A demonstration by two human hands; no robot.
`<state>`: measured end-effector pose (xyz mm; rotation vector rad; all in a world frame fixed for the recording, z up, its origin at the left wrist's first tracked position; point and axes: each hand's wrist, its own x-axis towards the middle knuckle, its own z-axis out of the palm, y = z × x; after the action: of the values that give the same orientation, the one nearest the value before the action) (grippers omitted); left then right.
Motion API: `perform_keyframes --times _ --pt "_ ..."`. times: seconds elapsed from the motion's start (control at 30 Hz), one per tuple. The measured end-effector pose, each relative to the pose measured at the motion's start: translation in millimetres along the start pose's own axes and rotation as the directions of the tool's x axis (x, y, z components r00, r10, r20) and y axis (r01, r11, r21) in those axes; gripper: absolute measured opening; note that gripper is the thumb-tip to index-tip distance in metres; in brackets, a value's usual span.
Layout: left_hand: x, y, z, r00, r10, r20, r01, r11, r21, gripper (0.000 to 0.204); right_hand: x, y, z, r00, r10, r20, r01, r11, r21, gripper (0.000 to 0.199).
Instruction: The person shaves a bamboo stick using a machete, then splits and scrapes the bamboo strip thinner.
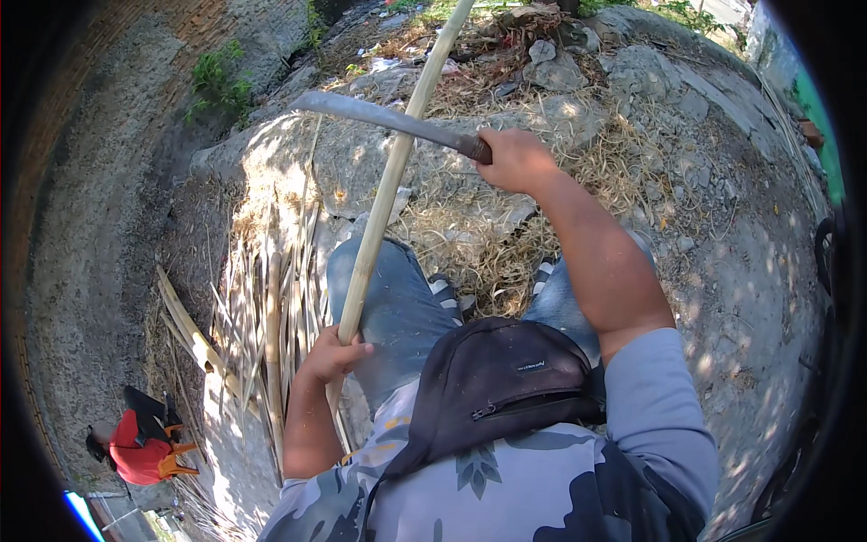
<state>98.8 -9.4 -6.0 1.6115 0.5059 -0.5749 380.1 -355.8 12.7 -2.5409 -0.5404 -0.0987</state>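
Note:
A long pale bamboo pole [384, 203] slants from beside my left thigh up past the far edge of the view. Low on it, my left hand [334, 355] is closed around the bamboo, next to my left knee. With my right hand [517, 163] I grip the brown handle of a machete [375, 114], arm stretched forward. Its grey, slightly curved blade points left and crosses the pole's upper part; whether the edge touches the bamboo I cannot tell. Pale shavings [492, 226] are scattered on the ground between and beyond my feet.
Split bamboo strips and poles [273, 316] lie in a bundle to my left. A black bag [506, 375] hangs across my front. Rocks [555, 68] and rough concrete rise ahead. At the far lower left is a person in red [140, 447]. A rough wall [99, 181] runs along the left.

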Motion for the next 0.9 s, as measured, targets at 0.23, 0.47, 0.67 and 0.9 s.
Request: perform_keyframes --times 0.23,0.47,0.67,0.9 --pt "1.2 -7.7 -7.8 1.000 -0.008 0.008 0.009 0.998 -0.057 0.033 -11.9 -45.1 6.7 0.879 -0.339 0.336 0.431 0.866 -0.253 0.020" --pt "-4.1 4.9 1.6 1.000 -0.003 -0.010 0.003 1.000 -0.002 0.032 -0.3 14.6 -6.4 0.963 0.202 0.176 -0.202 0.979 -0.017 0.031" --pt "-14.6 9.1 4.2 0.999 -0.016 -0.028 0.017 1.000 0.017 0.036 -5.6 11.5 -6.1 0.971 0.203 0.124 -0.206 0.979 0.012 0.034" --pt "-20.9 6.9 5.4 0.999 -0.019 -0.039 0.020 0.999 0.034 0.036 -9.7 -0.8 -14.4 0.955 0.282 0.093 -0.266 0.951 -0.156 0.032"
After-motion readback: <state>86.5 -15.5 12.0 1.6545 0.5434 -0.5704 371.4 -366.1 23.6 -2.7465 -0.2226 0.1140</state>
